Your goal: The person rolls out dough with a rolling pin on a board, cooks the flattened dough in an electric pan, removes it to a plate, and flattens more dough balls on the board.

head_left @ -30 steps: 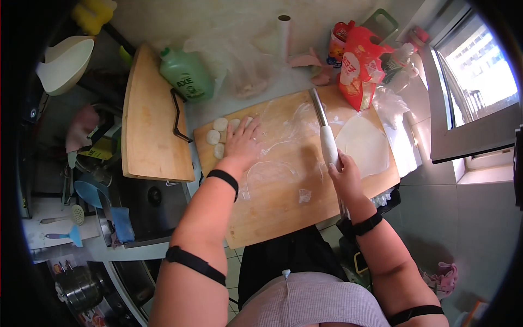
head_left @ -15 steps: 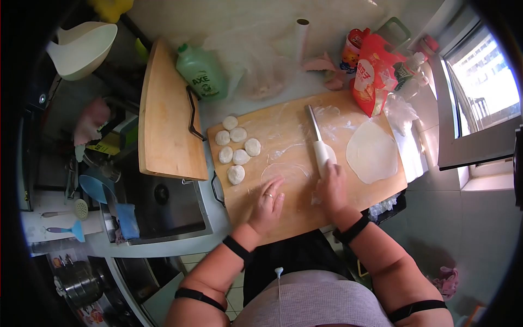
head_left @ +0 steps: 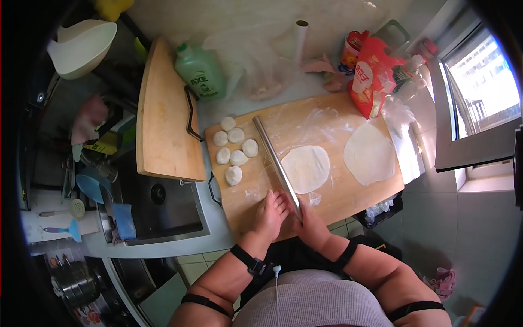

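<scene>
A metal rolling pin [head_left: 275, 158] slants across the floured wooden board [head_left: 248, 210], its near end in my right hand [head_left: 311, 222]. Beside that end is my left hand [head_left: 271, 213], fingers apart and close to the pin; whether they touch it is unclear. Just right of the pin lies a flat round dough sheet [head_left: 306, 169]. A larger dough sheet [head_left: 370, 153] rests at the board's right side. Several small dough pieces [head_left: 238, 158] sit at the left, near the pin's far half.
An upright cutting board [head_left: 166, 114] and a sink [head_left: 163, 201] are on the left. Behind the board stand a green bottle [head_left: 200, 73] and a red bag [head_left: 370, 82]. An open window [head_left: 482, 82] is at the right.
The rolling pin has moved left, off the middle dough sheet that was wrapped on it and now lies flat. My left hand left the dough pieces and came nearer; my right hand moved left and closer.
</scene>
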Available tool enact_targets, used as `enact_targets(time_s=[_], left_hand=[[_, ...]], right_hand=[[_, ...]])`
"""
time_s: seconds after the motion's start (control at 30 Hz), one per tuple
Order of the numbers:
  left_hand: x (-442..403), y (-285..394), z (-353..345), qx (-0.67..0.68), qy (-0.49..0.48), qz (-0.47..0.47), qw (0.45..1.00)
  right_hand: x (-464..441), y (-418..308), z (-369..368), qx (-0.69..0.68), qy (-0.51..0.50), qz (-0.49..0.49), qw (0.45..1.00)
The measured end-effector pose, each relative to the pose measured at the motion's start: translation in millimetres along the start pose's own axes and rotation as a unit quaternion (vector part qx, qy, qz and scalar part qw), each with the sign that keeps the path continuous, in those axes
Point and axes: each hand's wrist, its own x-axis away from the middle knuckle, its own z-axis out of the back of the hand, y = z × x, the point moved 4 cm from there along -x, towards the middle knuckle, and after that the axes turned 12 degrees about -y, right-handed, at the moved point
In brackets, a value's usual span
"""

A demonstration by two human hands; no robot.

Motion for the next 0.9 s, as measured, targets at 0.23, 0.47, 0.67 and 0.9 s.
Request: enact_targets(time_s=[0.23, 0.47, 0.67, 0.9], left_hand=[[-31.1, 15.8, 1.4, -0.27, 0.033, 0.015, 0.962], [-53.9, 35.2, 6.3, -0.515, 0.042, 0.096, 0.851], [-18.4, 23.8, 13.8, -0.228, 0.083, 0.037, 0.969], [-22.3, -19.1, -1.3, -0.093, 0.07, 0.002, 0.993]], right_hand=[[27.7, 29.6, 81.8, 0.169, 0.045, -0.018, 0.984], [46.3, 34.4, 117.6, 0.255, 0.044, 0.008, 0.966], [42.2, 34.8, 126.8, 0.302, 0.019, 0.063, 0.951], [-11.3, 31.1, 134.7, 0.405, 0.004, 0.175, 0.897]])
